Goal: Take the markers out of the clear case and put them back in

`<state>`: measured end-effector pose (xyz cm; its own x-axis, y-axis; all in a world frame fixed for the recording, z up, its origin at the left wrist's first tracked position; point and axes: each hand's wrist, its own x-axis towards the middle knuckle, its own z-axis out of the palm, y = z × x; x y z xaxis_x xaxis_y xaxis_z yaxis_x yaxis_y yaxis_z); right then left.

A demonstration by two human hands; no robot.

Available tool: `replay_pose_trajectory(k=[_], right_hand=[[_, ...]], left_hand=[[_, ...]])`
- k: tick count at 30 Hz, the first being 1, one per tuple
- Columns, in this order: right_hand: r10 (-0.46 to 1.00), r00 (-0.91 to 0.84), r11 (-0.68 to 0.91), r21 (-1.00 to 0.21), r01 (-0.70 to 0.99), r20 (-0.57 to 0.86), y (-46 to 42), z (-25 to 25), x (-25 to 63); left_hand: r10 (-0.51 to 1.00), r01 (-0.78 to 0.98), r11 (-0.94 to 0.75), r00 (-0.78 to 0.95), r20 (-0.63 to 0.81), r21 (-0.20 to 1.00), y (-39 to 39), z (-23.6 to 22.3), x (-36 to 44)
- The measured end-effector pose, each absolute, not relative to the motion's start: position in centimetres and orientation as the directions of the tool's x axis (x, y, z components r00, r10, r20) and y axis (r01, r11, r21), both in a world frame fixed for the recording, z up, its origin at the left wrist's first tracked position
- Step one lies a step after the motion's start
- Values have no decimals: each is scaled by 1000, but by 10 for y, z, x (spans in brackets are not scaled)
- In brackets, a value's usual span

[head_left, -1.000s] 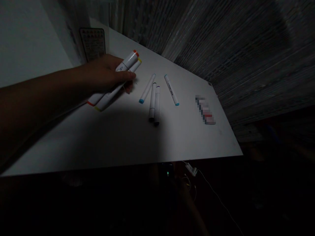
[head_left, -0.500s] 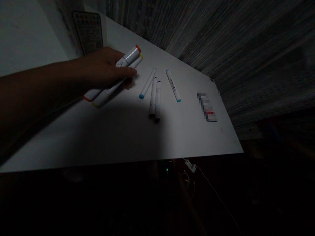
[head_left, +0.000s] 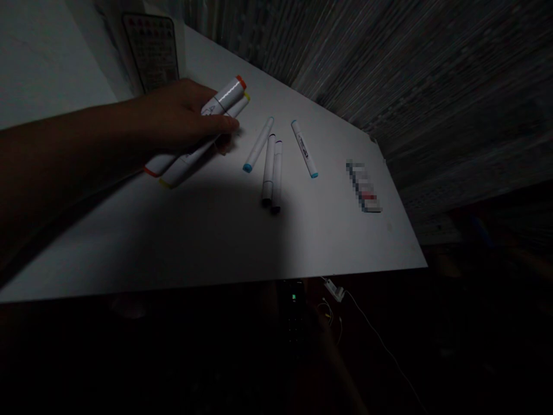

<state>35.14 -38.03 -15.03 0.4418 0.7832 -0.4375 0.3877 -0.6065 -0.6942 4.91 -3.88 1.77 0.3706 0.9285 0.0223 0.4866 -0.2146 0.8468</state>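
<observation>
My left hand [head_left: 190, 118] is closed around two white markers above the left part of the table. One is a marker with orange-red ends [head_left: 228, 95]; the other, beneath it, is a marker with yellow ends [head_left: 175, 173]. On the tabletop to the right lie a blue-ended marker [head_left: 259, 144], two dark-ended markers [head_left: 268, 167] side by side, and another blue-ended marker [head_left: 305, 148]. Below the table edge, a dim limb, possibly my right forearm [head_left: 334, 357], reaches toward a dark phone [head_left: 294, 314] with a small green icon. Darkness hides the fingers there.
The white table [head_left: 337, 242] ends in a straight near edge. A blurred-out flat item [head_left: 363, 187] lies at its right. A dark printed panel [head_left: 153, 52] stands at the back left. Below are a white power strip [head_left: 334, 290] and cables [head_left: 380, 340]. A pale curtain [head_left: 328, 63] hangs behind.
Everything sits very slightly higher in view. My left hand keeps both markers at nearly the same spot, and the markers on the table have not moved.
</observation>
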Motion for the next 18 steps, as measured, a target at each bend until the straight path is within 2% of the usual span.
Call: replay_pose_trajectory(k=[3, 11, 18], right_hand=[[774, 448, -618, -691, 376, -448, -376, -153, 347], [764, 431, -628, -704, 331, -479, -371, -148, 352], [722, 365, -667, -732, 140, -588, -363, -136, 348]], left_hand=[[940, 544, -207, 342, 11, 813, -39, 19, 50], [939, 558, -214, 343, 12, 802, -40, 22, 51], [947, 602, -194, 322, -13, 774, -40, 24, 52]])
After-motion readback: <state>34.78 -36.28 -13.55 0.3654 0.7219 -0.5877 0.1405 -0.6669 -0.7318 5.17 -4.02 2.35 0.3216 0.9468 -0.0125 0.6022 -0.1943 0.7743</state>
